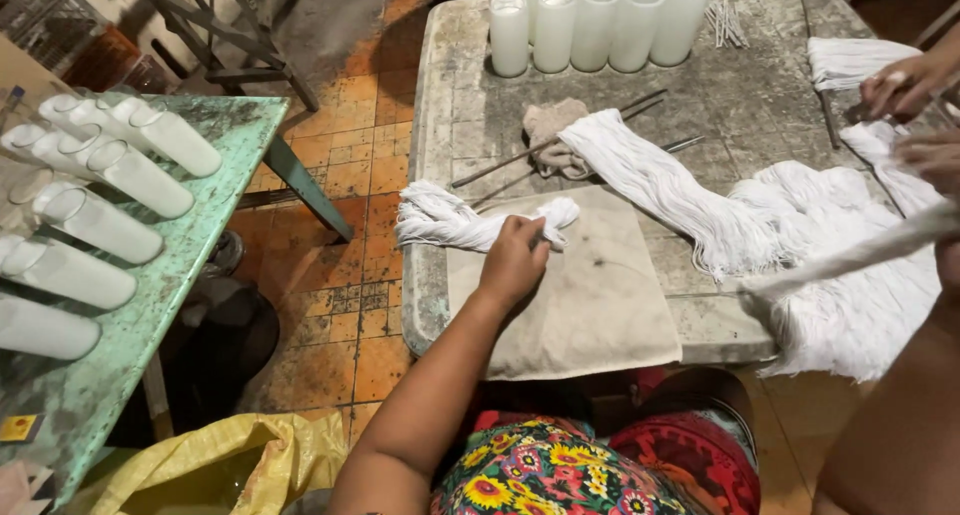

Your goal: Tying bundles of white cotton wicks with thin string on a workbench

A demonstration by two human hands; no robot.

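Left hand [514, 258] fingers closed, gripping white wick bundle [470, 222] at the table's [455, 125] left edge, over a beige cloth [590, 295]. Right hand [935, 160] near right edge; finger state can't tell, blurred.

Five candle glasses [594, 20] stand on the grey surface [760, 95]; about eight more [140, 175] lie on the green surface [235, 125]; one cloth [590, 295].

small yellow-red packet [18, 428] — green table [235, 140] edge

Right hand [935, 160]: blurred, cut off at the right frame edge. Left hand [513, 262]: fingertips hidden in the white string bundle [470, 222].
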